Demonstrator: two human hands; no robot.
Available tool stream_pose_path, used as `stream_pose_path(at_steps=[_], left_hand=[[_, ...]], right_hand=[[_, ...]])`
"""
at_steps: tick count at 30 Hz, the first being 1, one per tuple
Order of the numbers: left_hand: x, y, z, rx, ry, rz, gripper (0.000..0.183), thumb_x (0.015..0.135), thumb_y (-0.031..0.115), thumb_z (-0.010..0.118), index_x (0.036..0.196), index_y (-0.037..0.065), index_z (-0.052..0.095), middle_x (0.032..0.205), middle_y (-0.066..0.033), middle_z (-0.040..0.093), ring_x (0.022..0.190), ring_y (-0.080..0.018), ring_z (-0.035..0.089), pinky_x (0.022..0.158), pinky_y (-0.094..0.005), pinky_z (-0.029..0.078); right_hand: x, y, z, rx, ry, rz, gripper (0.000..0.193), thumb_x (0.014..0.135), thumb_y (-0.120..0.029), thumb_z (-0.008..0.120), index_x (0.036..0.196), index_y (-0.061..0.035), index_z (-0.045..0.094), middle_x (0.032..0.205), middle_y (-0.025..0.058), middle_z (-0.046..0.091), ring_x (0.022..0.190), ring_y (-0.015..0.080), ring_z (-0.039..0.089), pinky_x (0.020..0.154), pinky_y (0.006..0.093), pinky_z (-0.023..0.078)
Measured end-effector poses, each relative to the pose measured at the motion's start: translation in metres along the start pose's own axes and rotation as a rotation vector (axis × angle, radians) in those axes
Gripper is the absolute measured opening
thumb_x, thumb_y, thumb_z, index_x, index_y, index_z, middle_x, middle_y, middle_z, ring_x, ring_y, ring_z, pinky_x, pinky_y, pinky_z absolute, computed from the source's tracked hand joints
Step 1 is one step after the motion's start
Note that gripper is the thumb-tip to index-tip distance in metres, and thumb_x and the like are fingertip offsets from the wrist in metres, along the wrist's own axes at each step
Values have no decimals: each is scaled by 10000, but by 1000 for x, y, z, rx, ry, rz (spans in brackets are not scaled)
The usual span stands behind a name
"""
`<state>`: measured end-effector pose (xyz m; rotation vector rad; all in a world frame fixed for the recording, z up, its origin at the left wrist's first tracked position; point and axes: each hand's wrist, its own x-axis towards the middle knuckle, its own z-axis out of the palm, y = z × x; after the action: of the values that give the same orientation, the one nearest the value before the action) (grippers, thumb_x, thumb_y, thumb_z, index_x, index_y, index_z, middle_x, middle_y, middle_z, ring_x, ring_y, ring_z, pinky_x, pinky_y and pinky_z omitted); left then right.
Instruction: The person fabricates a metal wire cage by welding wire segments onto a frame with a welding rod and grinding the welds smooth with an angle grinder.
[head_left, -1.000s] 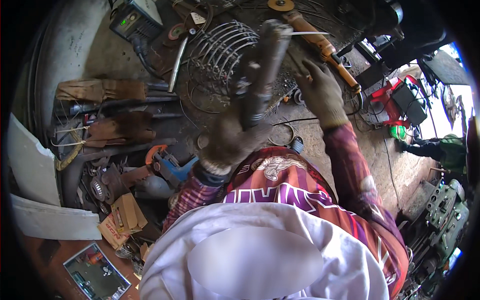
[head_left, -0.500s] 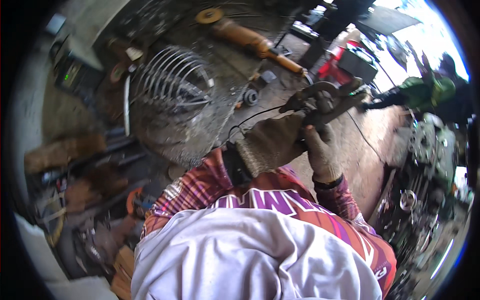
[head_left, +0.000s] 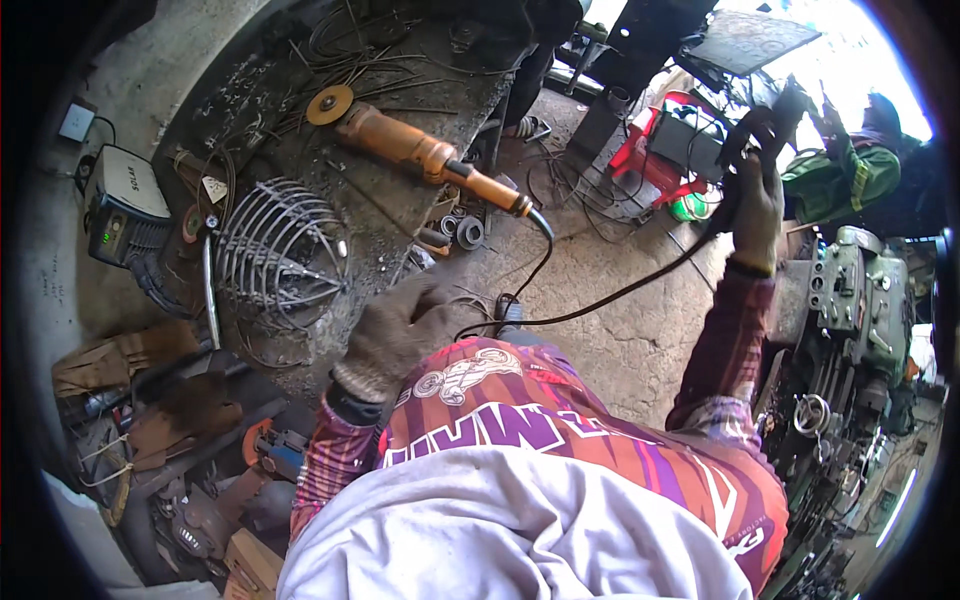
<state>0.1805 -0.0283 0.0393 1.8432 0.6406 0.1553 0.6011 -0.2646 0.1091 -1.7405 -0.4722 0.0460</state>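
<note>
My right hand (head_left: pixel 757 215), in a grey knit glove, is raised at the right with its fingers wrapped round a dark corded tool (head_left: pixel 762 132). The tool's kind is hard to make out against the dark background. From it a black cord (head_left: pixel 610 316) sags leftward to the front of my shirt. My left hand (head_left: pixel 388 338), gloved too, is low at the left, beside a cage of bent metal rods (head_left: pixel 280 250). Its fingers are smeared by motion. On the dark worktable (head_left: pixel 385 270) lies an orange angle grinder (head_left: pixel 405 145) with a yellow disc (head_left: pixel 328 104).
A welding machine (head_left: pixel 130 205) stands at the left wall. Metal rings (head_left: pixel 468 232) sit at the table's edge. Beyond are a red plastic chair (head_left: pixel 640 150) and a person in green (head_left: pixel 860 175). A lathe-like machine (head_left: pixel 850 290) stands at the right. The grinder's cord (head_left: pixel 545 255) hangs to the floor.
My hands, together on the dark tool before, have parted. The right has lifted it up and away to the right; the left has come off it and moved left.
</note>
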Motion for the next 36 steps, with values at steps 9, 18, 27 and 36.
stream_pose_path(at_steps=[9, 18, 27, 36], left_hand=[[-13, -16, 39, 51, 360, -181, 360, 955, 129, 693, 1277, -18, 631, 966, -110, 729, 873, -145, 690, 773, -320, 550], [-55, -45, 61, 123, 629, -345, 391, 957, 239, 700, 1273, 17, 641, 1080, -193, 735, 1013, -302, 732, 871, -387, 572], [-66, -52, 61, 154, 664, -477, 425, 949, 252, 694, 1304, 26, 635, 1171, -212, 714, 1075, -334, 717, 902, -402, 565], [-62, -46, 49, 175, 590, -494, 388, 966, 221, 653, 1297, 18, 632, 1155, -202, 710, 1064, -312, 711, 898, -388, 553]], right_hand=[[184, 76, 190, -87, 168, -359, 379, 974, -365, 653, 1168, -41, 694, 1006, 137, 707, 904, 272, 671, 837, 356, 520], [214, 93, 286, -337, 116, -198, 466, 885, -407, 724, 1095, 9, 738, 995, 179, 754, 891, 315, 709, 815, 399, 545], [210, 119, 302, -600, 1, -240, 578, 804, -511, 734, 1142, -43, 753, 1113, 199, 749, 1107, 382, 697, 965, 494, 534], [195, 118, 274, -531, -93, -205, 711, 771, -517, 805, 1283, -40, 680, 1312, 199, 673, 1248, 347, 630, 1055, 446, 491]])
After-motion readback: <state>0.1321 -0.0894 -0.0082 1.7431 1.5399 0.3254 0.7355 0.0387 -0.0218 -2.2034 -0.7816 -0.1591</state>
